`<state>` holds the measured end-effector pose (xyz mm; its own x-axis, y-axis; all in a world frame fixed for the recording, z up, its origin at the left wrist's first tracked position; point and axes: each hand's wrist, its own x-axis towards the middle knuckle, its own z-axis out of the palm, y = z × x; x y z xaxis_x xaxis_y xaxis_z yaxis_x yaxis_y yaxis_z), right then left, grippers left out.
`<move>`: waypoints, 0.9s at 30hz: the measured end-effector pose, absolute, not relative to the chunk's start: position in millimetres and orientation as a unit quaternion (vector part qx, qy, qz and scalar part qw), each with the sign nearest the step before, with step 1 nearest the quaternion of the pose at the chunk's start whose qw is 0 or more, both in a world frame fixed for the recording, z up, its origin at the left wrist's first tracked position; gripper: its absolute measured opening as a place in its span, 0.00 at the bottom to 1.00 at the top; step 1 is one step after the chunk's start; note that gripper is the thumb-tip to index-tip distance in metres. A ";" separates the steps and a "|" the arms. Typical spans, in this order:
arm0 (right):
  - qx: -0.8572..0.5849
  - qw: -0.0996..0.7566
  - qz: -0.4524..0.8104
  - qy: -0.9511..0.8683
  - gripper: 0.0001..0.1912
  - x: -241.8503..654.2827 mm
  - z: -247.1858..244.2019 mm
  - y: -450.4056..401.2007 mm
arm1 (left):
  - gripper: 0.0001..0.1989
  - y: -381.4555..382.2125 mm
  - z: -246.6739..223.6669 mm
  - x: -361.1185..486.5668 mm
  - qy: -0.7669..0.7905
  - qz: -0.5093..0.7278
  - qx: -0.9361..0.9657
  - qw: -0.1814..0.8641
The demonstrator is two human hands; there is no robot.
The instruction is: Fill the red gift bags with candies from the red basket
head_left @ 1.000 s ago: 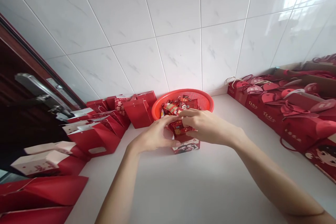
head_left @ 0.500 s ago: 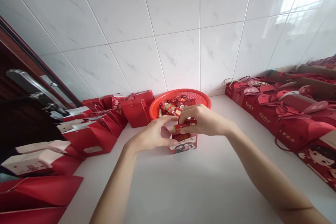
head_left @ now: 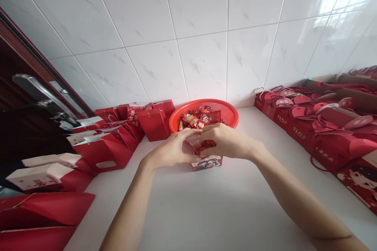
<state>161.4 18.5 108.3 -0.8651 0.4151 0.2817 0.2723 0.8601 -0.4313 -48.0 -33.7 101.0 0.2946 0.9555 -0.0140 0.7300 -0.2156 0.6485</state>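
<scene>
A small gift box (head_left: 207, 164) with a cartoon couple on its front stands open on the white surface. My left hand (head_left: 167, 152) grips the box at its left side, thumb at the near edge and fingers at the far edge. Over the mouth of the box, my right hand (head_left: 229, 141) is closed on a red wrapped candy (head_left: 208, 144); the fingers hide part of it. Just behind the box sits an orange-red plastic basket (head_left: 235, 114) holding several wrapped candies (head_left: 192, 120).
Red gift boxes (head_left: 153, 124) stand in rows at the left, beside a door with a metal handle (head_left: 44, 90). More red boxes with cord handles (head_left: 300, 131) line the right side. A tiled wall (head_left: 203, 62) rises behind the white surface (head_left: 188, 211).
My right hand has lowered slightly into the mouth of the box with the candy. My left hand keeps its hold on the box. The view has shifted slightly.
</scene>
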 end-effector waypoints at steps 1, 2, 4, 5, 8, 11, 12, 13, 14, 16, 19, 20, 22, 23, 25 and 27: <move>-0.189 0.187 0.194 -0.944 0.04 164.4 110.0 18.8 | 0.39 -34.4 101.4 -47.6 0.565 0.195 0.751 0.278; -0.194 0.191 0.198 -0.942 0.04 168.4 111.9 19.6 | 0.39 -35.2 101.9 -47.1 0.572 0.190 0.749 0.276; -0.190 0.213 0.206 -0.936 0.04 177.9 115.8 21.9 | 0.40 -36.7 103.2 -45.8 0.581 0.180 0.744 0.275; -0.182 0.227 0.210 -0.933 0.07 182.5 117.5 23.1 | 0.40 -37.2 103.7 -45.2 0.582 0.177 0.743 0.277; -0.163 0.264 0.218 -0.925 0.14 190.3 120.0 24.3 | 0.39 -37.0 104.4 -44.1 0.587 0.172 0.739 0.283; -0.155 0.260 0.225 -0.926 0.19 185.6 118.7 21.5 | 0.39 -35.1 103.9 -45.4 0.590 0.179 0.733 0.288; -0.156 0.248 0.230 -0.928 0.20 182.5 117.8 20.4 | 0.40 -34.6 103.6 -46.0 0.588 0.183 0.734 0.288; -0.161 0.236 0.236 -0.929 0.19 179.7 117.0 19.6 | 0.40 -34.5 103.5 -46.6 0.585 0.186 0.736 0.285; -0.170 0.230 0.239 -0.928 0.18 177.5 116.2 19.1 | 0.39 -34.7 103.4 -46.9 0.582 0.184 0.741 0.281; -0.189 0.242 0.238 -0.921 0.13 176.3 115.5 19.1 | 0.37 -36.3 103.6 -46.6 0.581 0.173 0.749 0.265; -0.191 0.282 0.221 -0.914 0.07 180.1 116.2 19.6 | 0.36 -40.1 104.4 -44.0 0.575 0.154 0.763 0.251; -0.181 0.284 0.220 -0.915 0.06 181.3 116.6 19.2 | 0.37 -41.2 104.9 -42.9 0.571 0.154 0.767 0.250; -0.153 0.262 0.232 -0.924 0.08 181.0 116.6 17.5 | 0.37 -42.8 105.9 -40.9 0.559 0.161 0.771 0.259; -0.140 0.241 0.237 -0.930 0.11 179.4 116.2 16.4 | 0.36 -43.0 106.4 -40.3 0.554 0.164 0.771 0.266; -0.133 0.202 0.229 -0.943 0.16 174.4 114.5 14.1 | 0.36 -42.6 107.0 -40.2 0.551 0.173 0.769 0.275; -0.146 0.184 0.195 -0.952 0.18 170.4 112.9 12.7 | 0.38 -41.3 106.7 -41.6 0.552 0.176 0.766 0.279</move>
<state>170.4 12.7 112.9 -0.8895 0.3502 0.2934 0.2064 0.8810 -0.4258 -41.6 -41.3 106.7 0.3281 0.9439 -0.0379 0.7475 -0.2348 0.6214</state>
